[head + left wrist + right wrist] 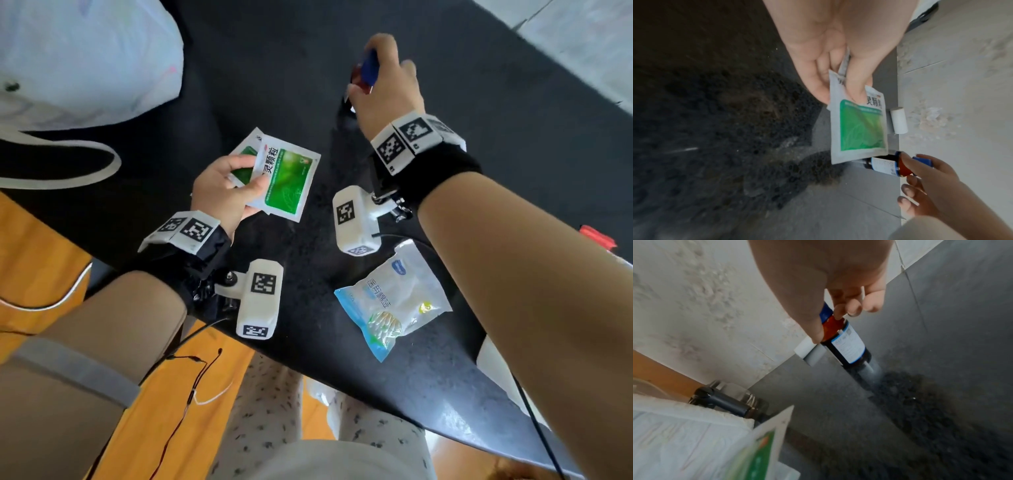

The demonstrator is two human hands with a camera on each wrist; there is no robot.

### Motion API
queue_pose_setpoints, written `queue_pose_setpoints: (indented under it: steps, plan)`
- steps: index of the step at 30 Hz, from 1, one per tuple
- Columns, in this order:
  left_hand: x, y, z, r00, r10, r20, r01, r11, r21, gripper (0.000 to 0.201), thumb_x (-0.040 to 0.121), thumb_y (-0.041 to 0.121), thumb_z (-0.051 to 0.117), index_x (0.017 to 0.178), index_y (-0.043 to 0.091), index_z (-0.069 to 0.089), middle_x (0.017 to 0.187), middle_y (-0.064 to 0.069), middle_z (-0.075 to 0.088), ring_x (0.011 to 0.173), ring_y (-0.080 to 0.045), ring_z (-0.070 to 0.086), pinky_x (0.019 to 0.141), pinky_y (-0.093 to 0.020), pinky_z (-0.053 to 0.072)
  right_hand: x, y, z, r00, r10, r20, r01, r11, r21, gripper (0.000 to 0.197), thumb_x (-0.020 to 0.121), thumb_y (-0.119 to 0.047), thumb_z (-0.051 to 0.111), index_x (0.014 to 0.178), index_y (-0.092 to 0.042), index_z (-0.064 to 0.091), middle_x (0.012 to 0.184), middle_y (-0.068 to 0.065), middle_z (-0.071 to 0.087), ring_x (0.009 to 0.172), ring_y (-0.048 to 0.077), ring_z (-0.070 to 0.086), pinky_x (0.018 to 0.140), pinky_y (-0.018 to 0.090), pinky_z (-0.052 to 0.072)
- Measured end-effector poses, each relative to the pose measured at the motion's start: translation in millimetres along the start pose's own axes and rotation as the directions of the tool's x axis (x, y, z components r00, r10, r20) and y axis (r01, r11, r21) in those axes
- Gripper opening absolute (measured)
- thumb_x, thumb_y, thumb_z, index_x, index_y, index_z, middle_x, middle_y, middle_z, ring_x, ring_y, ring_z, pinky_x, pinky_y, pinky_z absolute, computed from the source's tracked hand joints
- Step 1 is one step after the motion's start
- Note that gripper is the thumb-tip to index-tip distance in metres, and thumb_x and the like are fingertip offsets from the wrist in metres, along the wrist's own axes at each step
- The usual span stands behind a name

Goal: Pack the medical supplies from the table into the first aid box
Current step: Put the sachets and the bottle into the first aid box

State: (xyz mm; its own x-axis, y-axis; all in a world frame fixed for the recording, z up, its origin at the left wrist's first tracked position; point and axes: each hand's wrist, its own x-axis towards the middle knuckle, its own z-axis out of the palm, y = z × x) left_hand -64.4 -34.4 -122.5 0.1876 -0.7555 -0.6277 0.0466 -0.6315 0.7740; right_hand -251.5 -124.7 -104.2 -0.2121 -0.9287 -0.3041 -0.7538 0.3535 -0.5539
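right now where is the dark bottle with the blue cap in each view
head: upper middle, mostly hidden by the right hand; only the bottle cap shows.
left wrist: lower right, bottle below the green sachets.
right wrist: upper centre, bottle under the fingers.
Shared landmark: the green sachets.

Hands: two are showing, the left hand (224, 192) and the right hand (385, 89).
Green sachets: two are overlapping in the left hand, a front sachet (287, 181) and a back sachet (244, 161).
Bottles: one dark bottle (846, 344) with a white label and a blue cap is sitting in the right hand.
Cotton swab bags: one clear bag (394, 298) is lying on the desk (274, 68).
White rolls: one small roll (898, 120) is lying beyond the sachets.
White plastic bags: one large bag (85, 58) is lying at the far left.
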Motion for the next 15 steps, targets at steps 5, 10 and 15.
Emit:
queue_pose_setpoints:
  steps: [5,10,15]
  plan:
    - [-7,0,-2,0.997,-0.01,0.078,0.009,1.0,0.019,0.023,0.08,0.007,0.066,0.085,0.029,0.059,0.125,-0.006,0.061,0.099,-0.018,0.065,0.075,-0.03,0.057,-25,8,3,0.999,0.027,-0.039,-0.029,0.998,-0.061,0.028,0.091,-0.025,0.049,0.118,-0.022,0.042,0.108,0.006,0.049,0.074,0.028,0.052,0.065,0.035,0.042]
    - [-23,2,12,0.98,-0.015,0.2,0.006,0.999,0.046,0.024,0.079,0.005,0.066,0.085,0.027,0.06,0.115,-0.005,0.064,0.091,-0.015,0.066,0.068,-0.026,0.058,-64,29,-11,0.992,0.114,-0.048,-0.109,0.99,0.092,0.024,0.088,-0.03,0.055,0.11,-0.023,0.048,0.103,0.001,0.054,0.085,0.024,0.052,0.073,0.033,0.041]
    - [-51,12,51,0.942,-0.026,0.334,0.003,0.998,0.07,0.025,0.08,0.0,0.063,0.081,0.024,0.056,0.092,0.005,0.064,0.065,-0.002,0.068,0.053,-0.016,0.054,-125,65,-51,0.952,0.234,-0.196,-0.158,0.926,0.342,0.028,0.082,-0.035,0.064,0.104,-0.022,0.054,0.093,-0.006,0.062,0.087,0.016,0.058,0.083,0.035,0.048]
